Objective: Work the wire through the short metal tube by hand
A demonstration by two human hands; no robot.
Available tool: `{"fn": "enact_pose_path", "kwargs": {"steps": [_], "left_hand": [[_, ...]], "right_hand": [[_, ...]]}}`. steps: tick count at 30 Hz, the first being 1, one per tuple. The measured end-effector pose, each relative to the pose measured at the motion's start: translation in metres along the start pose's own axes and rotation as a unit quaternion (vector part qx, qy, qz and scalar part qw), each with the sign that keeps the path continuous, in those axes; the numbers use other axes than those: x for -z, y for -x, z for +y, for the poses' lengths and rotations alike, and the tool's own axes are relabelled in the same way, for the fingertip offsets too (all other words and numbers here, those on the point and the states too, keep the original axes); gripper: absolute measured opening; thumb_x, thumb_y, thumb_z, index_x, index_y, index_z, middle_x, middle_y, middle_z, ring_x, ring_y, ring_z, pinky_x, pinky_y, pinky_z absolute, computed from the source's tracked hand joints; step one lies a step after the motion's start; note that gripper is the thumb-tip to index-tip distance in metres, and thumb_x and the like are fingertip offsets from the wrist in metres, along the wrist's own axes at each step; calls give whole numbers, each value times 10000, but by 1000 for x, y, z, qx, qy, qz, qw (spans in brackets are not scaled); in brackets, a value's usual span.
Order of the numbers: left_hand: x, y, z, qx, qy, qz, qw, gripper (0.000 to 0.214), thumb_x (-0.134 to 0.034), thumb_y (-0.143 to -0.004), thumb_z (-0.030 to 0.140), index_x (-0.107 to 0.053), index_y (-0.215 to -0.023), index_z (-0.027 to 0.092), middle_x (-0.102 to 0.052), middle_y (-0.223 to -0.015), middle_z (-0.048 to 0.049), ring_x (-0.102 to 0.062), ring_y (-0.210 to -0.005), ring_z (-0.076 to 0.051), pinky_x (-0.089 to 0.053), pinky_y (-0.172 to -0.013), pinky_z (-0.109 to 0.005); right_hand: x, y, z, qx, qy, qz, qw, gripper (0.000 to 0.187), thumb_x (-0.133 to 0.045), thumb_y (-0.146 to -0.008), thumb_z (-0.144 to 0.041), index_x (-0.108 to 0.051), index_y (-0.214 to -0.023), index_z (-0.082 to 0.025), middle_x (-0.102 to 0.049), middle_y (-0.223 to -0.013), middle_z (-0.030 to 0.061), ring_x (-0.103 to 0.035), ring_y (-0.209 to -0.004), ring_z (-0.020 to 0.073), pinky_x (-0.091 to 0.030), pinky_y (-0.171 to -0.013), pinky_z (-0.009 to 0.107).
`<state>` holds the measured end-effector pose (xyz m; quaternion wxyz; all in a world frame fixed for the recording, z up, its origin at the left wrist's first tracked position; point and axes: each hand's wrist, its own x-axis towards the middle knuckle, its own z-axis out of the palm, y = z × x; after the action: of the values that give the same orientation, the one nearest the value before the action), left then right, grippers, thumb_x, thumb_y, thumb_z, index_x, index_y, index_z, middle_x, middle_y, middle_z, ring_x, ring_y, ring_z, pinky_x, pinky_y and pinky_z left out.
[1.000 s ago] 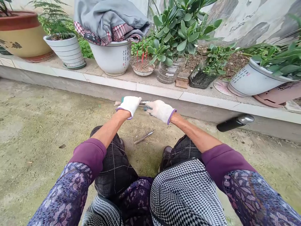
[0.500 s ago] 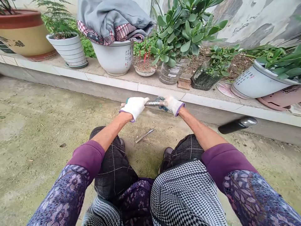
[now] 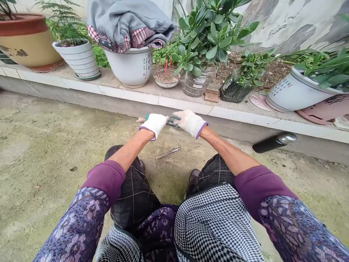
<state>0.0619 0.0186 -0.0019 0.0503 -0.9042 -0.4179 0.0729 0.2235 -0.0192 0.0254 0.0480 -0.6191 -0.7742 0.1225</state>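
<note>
The white-gloved left hand (image 3: 154, 124) and right hand (image 3: 190, 123) grip closed around a slim metal rod (image 3: 172, 123) (mostly hidden by the gloves), held above the mossy concrete ground (image 3: 54, 153), beyond a loose narrow metal blade (image 3: 168, 153).

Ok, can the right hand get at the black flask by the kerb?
Probably yes, with a sideways stretch: nothing stands between the gloved right hand and the black flask. It would have to leave the metal tool first.

Tool (image 3: 172, 123) mostly hidden by left hand (image 3: 154, 124), right hand (image 3: 190, 123); kind unclear. Planter (image 3: 24, 43) cut off at left edge.
</note>
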Motion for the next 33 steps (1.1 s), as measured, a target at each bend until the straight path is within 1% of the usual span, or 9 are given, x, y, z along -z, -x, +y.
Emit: {"fn": "enact_pose_path", "kwargs": {"steps": [2, 5, 9, 14, 19, 21, 24, 28, 33], "left_hand": [[5, 4, 4, -26, -4, 5, 1000, 341, -419, -959, 120, -664, -1195, 159, -721, -1024, -185, -706, -989, -312, -477, -751, -357], [10, 7, 7, -38, 3, 27, 999, 314, -424, -984, 187, -656, -1196, 188, -721, -1007, -168, -709, -960, -303, -464, -733, -349], [11, 7, 6, -34, 11, 36, 999, 298, -434, -987, 216, -647, -1196, 223, -723, -1004, -132, -710, -936, -272, -444, -723, -320], [8, 5, 5, -26, 15, 29, 999, 309, -420, -980, 213, -662, -1172, 232, -729, -961, -124, -714, -899, -279, -441, -695, -326], [9, 0, 0, 26, 68, 38, 997, 325, -445, -971, 238, -648, -1224, 256, -740, -934, -94, -712, -883, -233, -450, -704, -294], [8, -4, -6, 56, 78, 50, 994, 333, -417, -988, 262, -648, -1228, 249, -742, -935, -98, -714, -878, -235, -465, -713, -298], [3, -9, -13, 78, 61, 45, 994, 340, -392, -997, 247, -662, -1202, 214, -742, -934, -125, -721, -901, -269, -489, -734, -332], [-6, -11, -12, 39, 24, -8, 999, 310, -442, -952, 143, -678, -1154, 150, -739, -974, -173, -710, -1002, -316, -507, -785, -378], [-4, -1, 5, -13, 10, -8, 1000, 324, -445, -932, 80, -688, -1143, 117, -731, -972, -208, -705, -1014, -336, -502, -810, -407]], "right_hand": [[4, -4, 15, -27, -37, 26, 999, 240, -536, -922, -228, -734, -1040, -162, -729, -864, 61, -598, -723, 154, -415, -653, 241], [1, -12, 37, -70, -124, 23, 990, 288, -506, -896, -169, -745, -1053, -149, -715, -782, 32, -580, -650, 131, -423, -619, 222], [-11, -22, 54, -85, -179, 23, 980, 229, -542, -838, -164, -753, -921, -132, -712, -749, 14, -581, -659, 126, -418, -594, 203], [-20, -23, 56, -96, -267, 19, 959, 166, -638, -804, -262, -712, -857, -124, -694, -683, 14, -579, -631, 131, -457, -596, 210], [-21, -11, 49, -105, -394, -70, 910, 181, -618, -843, -298, -681, -868, -131, -615, -565, 5, -463, -421, 91, -394, -420, 207], [-23, -7, 40, -115, -383, -81, 913, 157, -589, -852, -245, -690, -881, -128, -593, -541, -4, -438, -388, 83, -369, -383, 199], [-27, -1, 23, -117, -316, -92, 937, 150, -577, -841, -177, -707, -902, -132, -597, -552, -11, -441, -384, 76, -369, -383, 194], [-26, 1, 4, -79, -224, -107, 965, 195, -556, -875, -216, -726, -947, -155, -625, -593, -13, -448, -407, 70, -351, -422, 198], [-11, -7, 15, -39, -97, -24, 994, 191, -568, -872, -256, -731, -858, -156, -662, -672, 3, -489, -543, 89, -347, -508, 207]]}}
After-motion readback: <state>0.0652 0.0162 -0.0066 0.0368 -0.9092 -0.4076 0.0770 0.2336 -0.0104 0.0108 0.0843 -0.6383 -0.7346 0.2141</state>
